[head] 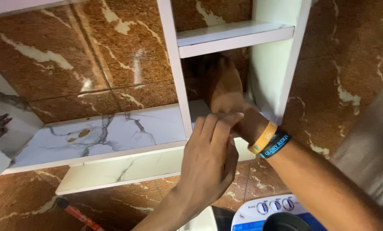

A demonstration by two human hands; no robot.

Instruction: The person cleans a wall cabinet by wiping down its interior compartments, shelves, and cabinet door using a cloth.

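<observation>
Wall-mounted shelf unit [174,64] under inspection: white frame, fixed against a brown marble-patterned tiled wall [127,51]. Upright divider running top to bottom near centre; short white shelf board [236,37] spanning the narrow right-hand bay, upper part of view. Wide lower shelf [97,134] to the left of the divider faced in white marble pattern with grey veining and a few small brown marks. Surfaces glossy, edges straight.

Right hand [223,87] reaching up into the narrow bay just beneath the short board, back of hand toward the camera, fingertips lost in shadow; cannot tell whether fingers closed on anything. Wrist carrying an orange band [262,137] and a dark blue band [276,144], side by side.

Left hand [208,162] raised in front of the lower shelf edge, fingers extended and together, holding nothing, fingertips touching the right wrist.

Bottom edge: top of a white and blue appliance [275,207] with three round knobs. Lower left: red-handled tool [78,216] partly visible.
</observation>
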